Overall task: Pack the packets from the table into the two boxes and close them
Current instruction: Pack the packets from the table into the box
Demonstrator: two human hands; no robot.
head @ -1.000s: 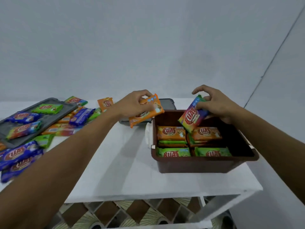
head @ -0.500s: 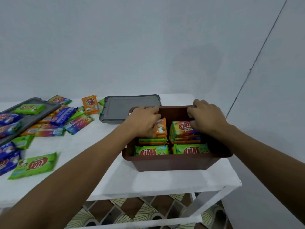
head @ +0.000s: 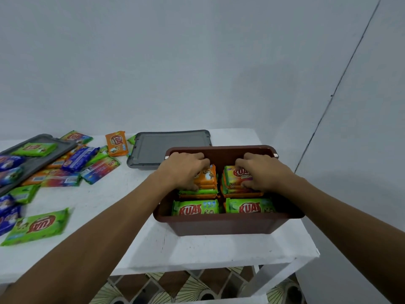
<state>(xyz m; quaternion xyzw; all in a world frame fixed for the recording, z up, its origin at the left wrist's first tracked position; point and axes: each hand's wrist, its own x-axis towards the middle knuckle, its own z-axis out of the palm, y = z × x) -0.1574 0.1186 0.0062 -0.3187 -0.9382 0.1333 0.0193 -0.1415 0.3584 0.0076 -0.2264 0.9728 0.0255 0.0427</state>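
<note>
A brown box [head: 219, 222] stands at the right end of the white table [head: 197, 249], with packets stacked in four piles inside. My left hand [head: 186, 170] reaches into the box, fingers and thumb curled round an orange packet [head: 208, 175] on top of the back left pile. On the back right pile, my right hand [head: 263, 172] grips a green and orange packet [head: 234, 174] the same way. Two green packets [head: 195, 208] lie in the front row. Several loose packets, among them a green one [head: 37, 226], cover the table's left side.
A grey lid [head: 171, 145] lies flat behind the box on its left. A second grey lid [head: 37, 160] at far left carries packets on top. The table's right edge and front edge lie close to the box. A pale wall stands behind.
Both hands came down from above the box and set their packets on the back piles. Between the last two frames the hands barely moved.
</note>
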